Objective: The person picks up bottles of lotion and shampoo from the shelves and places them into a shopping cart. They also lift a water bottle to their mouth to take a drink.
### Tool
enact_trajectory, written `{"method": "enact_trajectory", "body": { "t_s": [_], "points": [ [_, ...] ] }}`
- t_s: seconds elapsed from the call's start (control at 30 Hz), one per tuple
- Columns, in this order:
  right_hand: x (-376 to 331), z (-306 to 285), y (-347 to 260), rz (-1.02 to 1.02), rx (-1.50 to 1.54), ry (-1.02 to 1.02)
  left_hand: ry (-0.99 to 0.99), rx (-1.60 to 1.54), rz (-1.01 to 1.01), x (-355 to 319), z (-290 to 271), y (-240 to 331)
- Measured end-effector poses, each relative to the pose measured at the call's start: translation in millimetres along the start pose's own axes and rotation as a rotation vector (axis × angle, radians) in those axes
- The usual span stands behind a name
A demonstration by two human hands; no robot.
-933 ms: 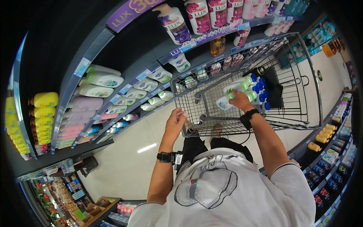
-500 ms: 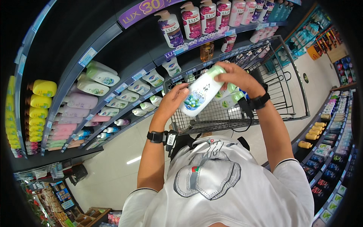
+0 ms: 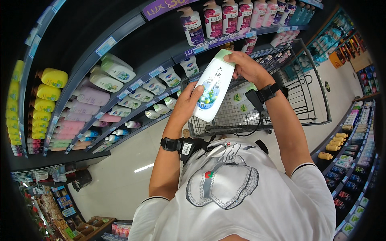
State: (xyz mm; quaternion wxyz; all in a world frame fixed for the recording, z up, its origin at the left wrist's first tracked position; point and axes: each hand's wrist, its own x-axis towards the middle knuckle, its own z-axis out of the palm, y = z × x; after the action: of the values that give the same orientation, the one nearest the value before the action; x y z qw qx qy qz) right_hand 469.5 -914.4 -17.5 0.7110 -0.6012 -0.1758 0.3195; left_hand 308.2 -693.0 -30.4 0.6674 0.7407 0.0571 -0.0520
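Above the near end of the shopping cart I hold a white body wash bottle [image 3: 214, 88] with a pale green cap and a blue-and-green picture on its front. Its cap end points away from me, tilted to the right. My right hand [image 3: 250, 69] grips it at the cap, thumb on the front. Along the lower left edge, my left hand [image 3: 187, 100] grips the side with its thumb on the front; its other fingers are hidden behind. Inside the cart, two white-and-green bottles [image 3: 244, 106] lie beneath my right wrist.
The wire cart [image 3: 225, 129] stands in front of me against the shelving. White bottles with green caps [image 3: 116, 69] lie on the left shelf, beside lilac, pink and yellow bottles [image 3: 55, 78]. Pump bottles [image 3: 213, 20] line the upper shelf. Another stocked shelf [image 3: 341, 160] runs along the right.
The bottle has turned so its front faces me more squarely, and its cap end has moved slightly farther away. Both hands stay on it. The shelves have shifted a little rightward in view.
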Motion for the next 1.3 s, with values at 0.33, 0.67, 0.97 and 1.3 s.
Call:
{"method": "enact_trajectory", "body": {
  "t_s": [0.33, 0.67, 0.97, 1.3],
  "points": [
    [12, 34, -13, -0.012, -0.086, 0.018, 0.112, 0.118, 0.032, -6, -8, 3],
    [18, 59, -19, -0.026, -0.078, 0.007, 0.234, -0.078, 0.039, -13, -8, -11],
    [9, 91, -10, -0.072, 0.249, -0.199, -0.209, -0.909, -0.162, -22, -10, -5],
    [22, 114, -3, -0.040, 0.032, -0.121, -0.355, -1.105, -0.017, -31, -8, -23]
  ]
}}
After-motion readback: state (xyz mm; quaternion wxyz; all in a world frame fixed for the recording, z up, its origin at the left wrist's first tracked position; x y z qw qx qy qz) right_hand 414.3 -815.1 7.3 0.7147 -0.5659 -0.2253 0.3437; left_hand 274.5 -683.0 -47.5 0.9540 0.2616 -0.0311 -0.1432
